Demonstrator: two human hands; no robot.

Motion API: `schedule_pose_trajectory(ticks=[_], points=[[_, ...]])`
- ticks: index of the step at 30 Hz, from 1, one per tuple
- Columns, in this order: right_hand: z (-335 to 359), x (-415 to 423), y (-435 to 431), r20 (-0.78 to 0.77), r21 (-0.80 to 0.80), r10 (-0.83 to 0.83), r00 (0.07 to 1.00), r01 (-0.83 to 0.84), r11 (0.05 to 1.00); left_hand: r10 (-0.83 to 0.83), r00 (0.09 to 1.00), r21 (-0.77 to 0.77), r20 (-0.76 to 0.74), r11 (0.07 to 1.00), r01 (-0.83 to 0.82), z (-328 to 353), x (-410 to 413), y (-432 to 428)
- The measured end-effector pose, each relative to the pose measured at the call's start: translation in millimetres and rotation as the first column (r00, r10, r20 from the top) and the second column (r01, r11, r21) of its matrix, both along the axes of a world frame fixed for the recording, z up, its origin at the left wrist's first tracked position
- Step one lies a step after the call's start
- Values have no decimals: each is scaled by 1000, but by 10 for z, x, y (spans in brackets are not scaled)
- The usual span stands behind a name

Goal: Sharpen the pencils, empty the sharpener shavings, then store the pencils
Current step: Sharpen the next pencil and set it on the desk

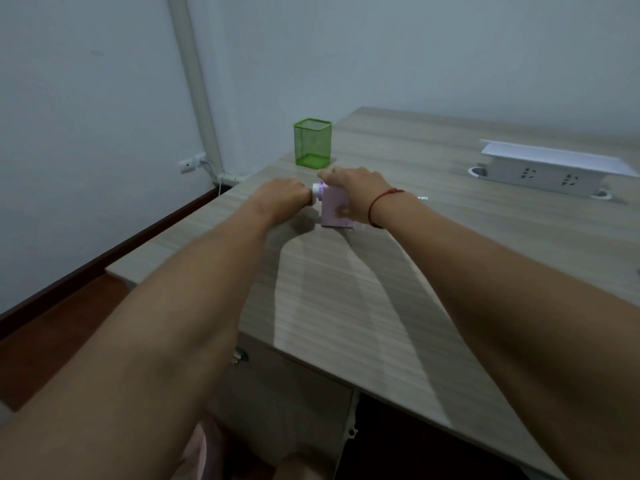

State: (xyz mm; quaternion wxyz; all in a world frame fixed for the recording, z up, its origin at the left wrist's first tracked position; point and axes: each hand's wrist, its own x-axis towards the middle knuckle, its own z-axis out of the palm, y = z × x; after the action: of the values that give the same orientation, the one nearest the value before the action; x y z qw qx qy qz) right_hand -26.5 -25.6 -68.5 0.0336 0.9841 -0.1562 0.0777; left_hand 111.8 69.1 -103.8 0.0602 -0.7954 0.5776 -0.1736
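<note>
Wood-grain desk (346,306) meets pale walls. Mid-desk, the left hand (282,195) is closed at the pink sharpener (334,209)'s white end, the right hand (356,192) clasping its body. Beyond stands a green mesh holder (312,143); no legible writing.

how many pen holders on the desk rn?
1. The green mesh pen holder stands at the desk's far left corner, beyond both hands, apart from the pink sharpener. It looks empty. Nothing seems to hide another.
</note>
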Motion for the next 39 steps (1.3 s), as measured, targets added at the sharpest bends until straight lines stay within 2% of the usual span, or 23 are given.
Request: schedule_pose_trajectory(ticks=[3,5,12,16,19,21,26,29,33,35,37,39], points=[[4,-16,-31,-6,13,-6,1000,6,1000,-9,999,-88,36,996,13,181,36,-38],[20,-31,-53,-8,51,-4,1000,5,999,-43,998,-86,49,995,47,273,15,-5],[-1,20,-70,-15,121,-62,998,63,991,-84,996,-242,-2,967,81,467,-140,150],[43,37,-52,-20,167,-83,996,85,982,-141,989,-309,-41,943,122,294,-340,409],[55,44,-28,-35,124,-58,998,62,990,-106,990,-296,-92,952,74,135,-429,512],[56,20,-10,-31,165,-82,996,87,983,-74,990,-264,-122,964,40,93,-432,519],[22,28,-21,-25,135,-75,997,78,988,31,969,-88,-247,995,-55,-84,-421,388],[2,70,-60,-32,124,-68,997,71,990,85,963,-78,-257,991,-108,-132,-309,233],[24,77,-67,-55,101,-40,998,45,994,38,970,-88,-239,994,-60,-196,-153,153],[43,29,-66,-62,146,-11,998,20,989,19,973,-92,-231,995,-41,-232,-110,143],[107,-50,-89,-4,299,-35,999,34,954,12,971,-98,-238,994,-37,-244,-96,129],[121,-131,-163,13,382,-90,996,78,921,13,969,-108,-247,993,-41,-244,-96,120]])
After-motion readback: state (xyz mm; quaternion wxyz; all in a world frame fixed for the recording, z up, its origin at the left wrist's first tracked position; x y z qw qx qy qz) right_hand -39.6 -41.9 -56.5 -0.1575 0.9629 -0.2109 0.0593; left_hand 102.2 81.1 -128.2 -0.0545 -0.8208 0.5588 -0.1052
